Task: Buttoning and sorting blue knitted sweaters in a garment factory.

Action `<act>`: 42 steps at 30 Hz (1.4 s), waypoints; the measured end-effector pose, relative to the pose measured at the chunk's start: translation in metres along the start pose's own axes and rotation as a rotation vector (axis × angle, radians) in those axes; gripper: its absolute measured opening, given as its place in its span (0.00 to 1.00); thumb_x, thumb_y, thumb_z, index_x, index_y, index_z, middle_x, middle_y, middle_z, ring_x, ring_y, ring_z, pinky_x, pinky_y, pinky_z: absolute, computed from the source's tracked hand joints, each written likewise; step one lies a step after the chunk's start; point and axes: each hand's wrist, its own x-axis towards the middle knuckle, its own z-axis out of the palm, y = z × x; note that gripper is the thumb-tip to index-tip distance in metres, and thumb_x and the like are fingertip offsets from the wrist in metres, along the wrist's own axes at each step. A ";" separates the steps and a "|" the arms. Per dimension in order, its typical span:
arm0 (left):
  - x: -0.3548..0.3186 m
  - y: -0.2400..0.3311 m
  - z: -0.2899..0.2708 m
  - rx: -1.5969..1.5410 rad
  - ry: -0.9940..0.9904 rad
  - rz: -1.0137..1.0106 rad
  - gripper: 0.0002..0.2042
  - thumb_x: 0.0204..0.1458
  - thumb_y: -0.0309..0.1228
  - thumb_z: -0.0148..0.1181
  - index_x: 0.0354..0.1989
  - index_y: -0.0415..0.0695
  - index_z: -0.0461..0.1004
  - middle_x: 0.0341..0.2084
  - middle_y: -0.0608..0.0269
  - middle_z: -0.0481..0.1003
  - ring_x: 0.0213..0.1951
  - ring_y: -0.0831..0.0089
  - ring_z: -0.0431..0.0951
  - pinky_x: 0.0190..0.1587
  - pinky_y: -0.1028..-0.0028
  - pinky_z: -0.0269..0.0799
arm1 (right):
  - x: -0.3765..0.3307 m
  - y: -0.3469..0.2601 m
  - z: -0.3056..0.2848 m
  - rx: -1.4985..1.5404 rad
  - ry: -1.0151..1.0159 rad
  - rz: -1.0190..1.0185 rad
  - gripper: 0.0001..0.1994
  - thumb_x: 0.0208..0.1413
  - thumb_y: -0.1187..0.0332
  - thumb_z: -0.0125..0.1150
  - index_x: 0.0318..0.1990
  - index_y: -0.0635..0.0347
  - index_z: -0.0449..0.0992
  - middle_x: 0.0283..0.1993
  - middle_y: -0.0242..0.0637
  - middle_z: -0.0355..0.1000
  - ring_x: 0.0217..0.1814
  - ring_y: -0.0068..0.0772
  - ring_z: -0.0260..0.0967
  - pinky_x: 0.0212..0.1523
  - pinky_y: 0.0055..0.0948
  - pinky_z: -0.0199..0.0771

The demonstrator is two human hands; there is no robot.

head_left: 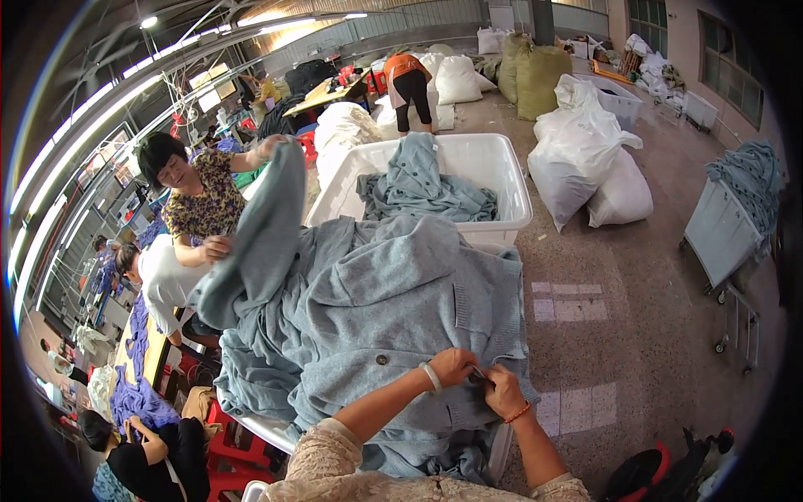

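Note:
A grey-blue knitted cardigan (393,289) with dark buttons lies spread over a heap of similar garments in front of me. My left hand (452,366), with a pale bangle at the wrist, is closed on the cardigan's near right edge. Close beside it, my right hand (504,393), wearing an orange-red bracelet, pinches the same edge. A small dark bit shows between my fingers, too small to name. Across the heap to the left, a co-worker in a patterned top holds up another grey-blue knit garment (272,230) with both hands.
Under the heap is a white bin (259,428); another white bin (517,180) beyond it holds more knits. White sacks (577,159) stand at the far right, and a loaded trolley (726,226) is at the right. Red stools (226,452) and people at tables are on the left.

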 end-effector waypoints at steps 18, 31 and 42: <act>0.055 0.040 0.039 0.222 0.220 0.057 0.08 0.45 0.29 0.58 0.34 0.44 0.74 0.33 0.54 0.73 0.38 0.54 0.72 0.43 0.62 0.70 | -0.028 0.019 -0.069 -0.331 -0.093 0.273 0.06 0.50 0.68 0.58 0.34 0.58 0.73 0.34 0.40 0.69 0.35 0.48 0.71 0.35 0.40 0.71; 0.078 0.031 0.090 0.416 0.087 -0.140 0.10 0.43 0.27 0.60 0.35 0.42 0.69 0.34 0.50 0.73 0.40 0.52 0.74 0.41 0.59 0.71 | -0.029 0.039 -0.056 -0.420 -0.087 0.280 0.03 0.50 0.75 0.51 0.30 0.64 0.66 0.32 0.50 0.67 0.35 0.57 0.69 0.34 0.45 0.70; 0.071 0.029 0.089 -0.018 0.127 -0.249 0.05 0.41 0.27 0.60 0.26 0.40 0.75 0.26 0.49 0.76 0.32 0.52 0.77 0.37 0.61 0.73 | -0.027 0.034 -0.056 -0.511 -0.164 0.290 0.02 0.48 0.77 0.49 0.30 0.64 0.67 0.35 0.51 0.67 0.36 0.56 0.70 0.36 0.44 0.72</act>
